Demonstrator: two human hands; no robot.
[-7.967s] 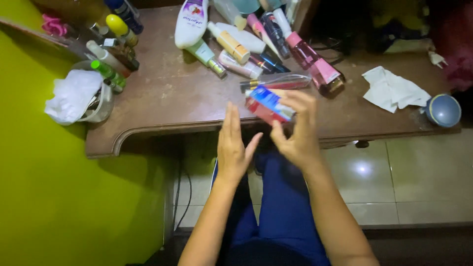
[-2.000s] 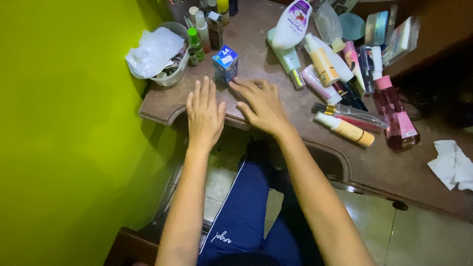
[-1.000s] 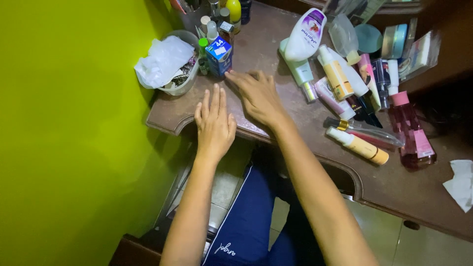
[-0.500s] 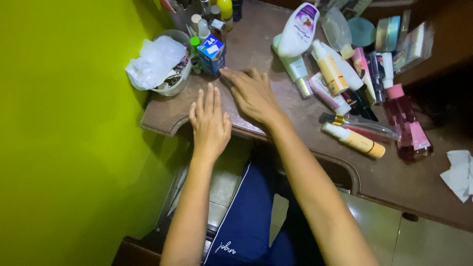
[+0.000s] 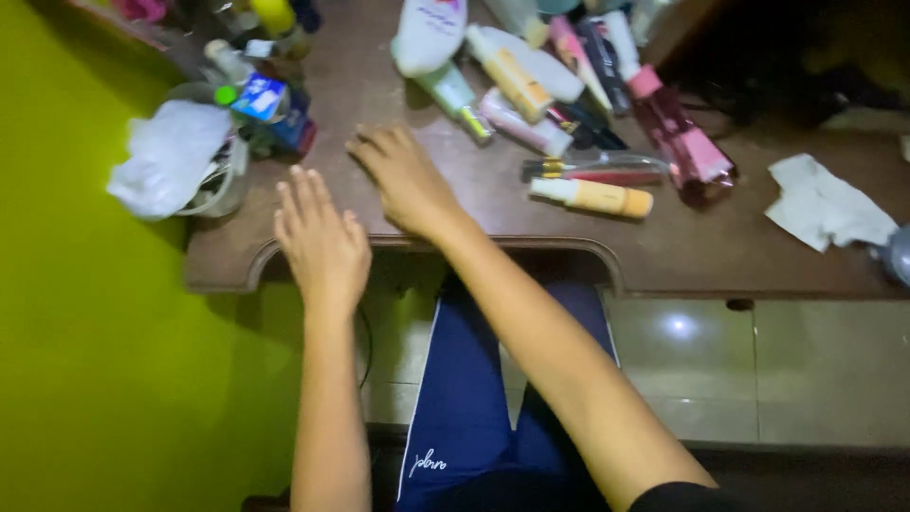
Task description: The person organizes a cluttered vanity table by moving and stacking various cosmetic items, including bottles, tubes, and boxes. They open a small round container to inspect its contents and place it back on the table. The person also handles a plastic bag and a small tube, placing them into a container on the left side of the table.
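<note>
The small blue box (image 5: 270,106) stands far on the left of the brown desk (image 5: 682,248), just beside a clear bowl (image 5: 220,180) with white crumpled plastic. The right hand (image 5: 406,180) lies flat near it, grip released. The left hand (image 5: 320,242) is flat at the near edge, also holding nothing. Bottles (image 5: 531,95) lie farther right. A yellow-green wall (image 5: 85,360) is at left, with pale floor tiles (image 5: 758,370) below.
</note>
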